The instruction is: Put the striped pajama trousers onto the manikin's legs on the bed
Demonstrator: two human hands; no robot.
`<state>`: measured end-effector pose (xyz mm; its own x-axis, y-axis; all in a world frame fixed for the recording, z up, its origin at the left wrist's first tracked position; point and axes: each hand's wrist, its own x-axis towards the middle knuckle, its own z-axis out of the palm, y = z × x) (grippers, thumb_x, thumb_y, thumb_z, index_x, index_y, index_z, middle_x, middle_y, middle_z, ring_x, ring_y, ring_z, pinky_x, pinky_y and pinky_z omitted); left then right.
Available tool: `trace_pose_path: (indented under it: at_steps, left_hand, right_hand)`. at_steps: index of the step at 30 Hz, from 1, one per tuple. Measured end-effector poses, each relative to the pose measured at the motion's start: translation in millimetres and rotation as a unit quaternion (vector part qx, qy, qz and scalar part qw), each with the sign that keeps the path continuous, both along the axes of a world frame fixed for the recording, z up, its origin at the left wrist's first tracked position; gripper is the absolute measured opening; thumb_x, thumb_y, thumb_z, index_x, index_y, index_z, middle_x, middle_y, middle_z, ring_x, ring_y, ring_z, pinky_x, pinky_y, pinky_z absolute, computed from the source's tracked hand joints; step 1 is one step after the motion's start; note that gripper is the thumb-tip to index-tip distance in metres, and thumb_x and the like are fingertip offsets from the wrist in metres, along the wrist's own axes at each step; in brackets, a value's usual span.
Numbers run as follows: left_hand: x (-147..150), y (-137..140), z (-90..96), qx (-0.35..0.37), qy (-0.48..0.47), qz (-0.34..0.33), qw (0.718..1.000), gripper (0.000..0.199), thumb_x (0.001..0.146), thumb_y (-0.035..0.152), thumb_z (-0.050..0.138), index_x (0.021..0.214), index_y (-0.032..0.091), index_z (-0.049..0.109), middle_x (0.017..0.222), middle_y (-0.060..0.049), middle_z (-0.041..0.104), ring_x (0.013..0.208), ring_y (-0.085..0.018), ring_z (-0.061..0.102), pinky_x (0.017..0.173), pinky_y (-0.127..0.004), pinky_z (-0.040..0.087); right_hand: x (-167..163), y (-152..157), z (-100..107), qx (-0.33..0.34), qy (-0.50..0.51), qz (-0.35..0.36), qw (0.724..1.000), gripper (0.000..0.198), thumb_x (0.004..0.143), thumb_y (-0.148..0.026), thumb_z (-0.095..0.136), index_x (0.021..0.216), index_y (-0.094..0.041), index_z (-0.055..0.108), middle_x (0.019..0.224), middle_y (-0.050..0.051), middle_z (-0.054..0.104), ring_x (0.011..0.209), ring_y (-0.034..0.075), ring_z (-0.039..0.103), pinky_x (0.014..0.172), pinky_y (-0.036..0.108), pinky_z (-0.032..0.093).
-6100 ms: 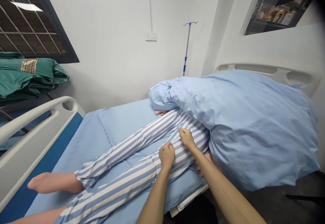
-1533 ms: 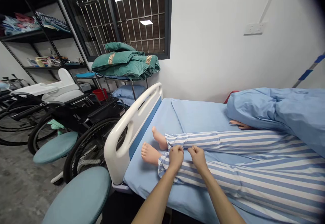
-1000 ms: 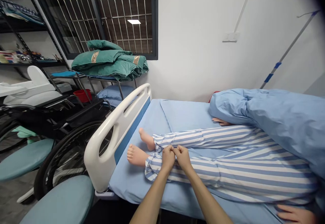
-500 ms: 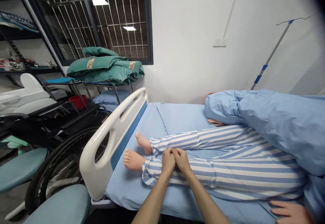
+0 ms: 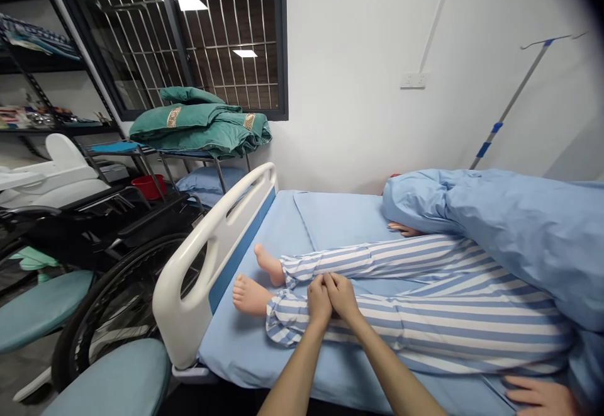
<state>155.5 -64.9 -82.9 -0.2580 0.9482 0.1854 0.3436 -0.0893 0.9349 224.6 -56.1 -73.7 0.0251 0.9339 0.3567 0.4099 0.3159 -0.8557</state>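
Observation:
My left hand (image 5: 319, 301) and my right hand (image 5: 342, 297) are side by side and touching, over the near lower leg of a figure lying on the bed. Both have curled fingers, and whatever they may hold is hidden beneath them. The figure looks like a care manikin and wears blue-and-white striped trousers (image 5: 425, 318). Its two bare feet, the near foot (image 5: 251, 295) and the far foot (image 5: 268, 265), point toward the footboard. A light blue quilt (image 5: 495, 221) is bunched over its upper body. One manikin hand (image 5: 540, 396) shows at lower right, another (image 5: 403, 229) beneath the quilt's edge.
The white footboard (image 5: 189, 306) rises left of the feet, with a wheelchair (image 5: 117, 296) beyond it. Teal stools (image 5: 113, 381) stand at lower left. Folded green bedding (image 5: 202, 128) lies under the window. An IV pole (image 5: 514, 101) leans into view at right, before the wall.
The view has shifted slightly, so the room sits a little further right. My hands stay together over the near lower leg, with only a slight shift to the right.

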Motion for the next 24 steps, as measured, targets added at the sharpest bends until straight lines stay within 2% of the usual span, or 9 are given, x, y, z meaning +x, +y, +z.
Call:
trace_pose_path:
  at_steps: [2,5,11,16,20,24]
  left_hand:
    - [-0.2,-0.6,0.0,0.009,0.004,-0.007,1.0,0.021,0.074,0.018,0.035,0.057,0.018,0.047,0.056,0.001,0.051,0.054,-0.011,0.041,0.055,-0.023,0.029]
    - [2.3,-1.5,2.3,-0.008,0.005,0.009,1.0,0.021,0.07,0.015,0.037,0.05,0.018,0.039,0.048,0.003,0.042,0.05,-0.01,0.036,0.051,-0.023,0.025]
    - [15.5,4.4,15.5,-0.033,-0.026,0.034,0.999,0.018,0.061,0.008,0.036,0.047,0.019,0.031,0.047,0.004,0.036,0.051,-0.01,0.035,0.052,-0.023,0.024]
    - [23.4,9.7,25.3,-0.033,-0.028,0.02,0.999,0.021,0.06,0.011,0.039,0.043,0.019,0.031,0.043,0.004,0.034,0.048,-0.01,0.031,0.05,-0.024,0.021]
    - [25.2,9.5,20.5,-0.019,-0.049,-0.006,0.999,0.018,0.059,0.011,0.037,0.045,0.019,0.03,0.044,0.005,0.035,0.049,-0.009,0.034,0.05,-0.023,0.023]
    - [22.0,6.1,10.2,-0.015,-0.069,-0.017,0.997,0.016,0.061,0.012,0.036,0.048,0.019,0.032,0.045,0.005,0.036,0.049,-0.01,0.035,0.051,-0.022,0.025]
  right_hand:
    - [2.2,-1.2,2.4,-0.005,0.014,0.02,1.0,0.035,0.078,-0.037,0.041,0.049,-0.017,0.042,0.048,-0.002,0.045,0.049,0.011,0.038,0.049,0.023,0.027]
    - [3.8,-4.3,1.5,-0.031,0.09,0.027,0.995,0.034,0.078,-0.037,0.039,0.05,-0.018,0.037,0.047,-0.003,0.038,0.049,0.01,0.035,0.049,0.022,0.028]
    - [6.1,-4.8,-0.4,-0.041,0.168,-0.046,0.984,0.032,0.076,-0.038,0.04,0.051,-0.018,0.035,0.049,-0.003,0.036,0.051,0.01,0.033,0.048,0.022,0.027]
    - [9.3,-3.4,-2.2,-0.036,0.204,-0.066,0.976,0.03,0.075,-0.038,0.04,0.053,-0.018,0.037,0.051,-0.003,0.039,0.052,0.01,0.035,0.05,0.022,0.029]
    - [7.8,-4.6,-4.1,-0.037,0.21,-0.117,0.97,0.033,0.078,-0.039,0.038,0.052,-0.018,0.035,0.049,-0.004,0.036,0.05,0.01,0.034,0.049,0.022,0.029]
    - [5.9,-4.5,-3.6,-0.029,0.175,-0.111,0.978,0.035,0.079,-0.038,0.037,0.051,-0.019,0.032,0.048,-0.004,0.034,0.049,0.009,0.031,0.049,0.022,0.029]
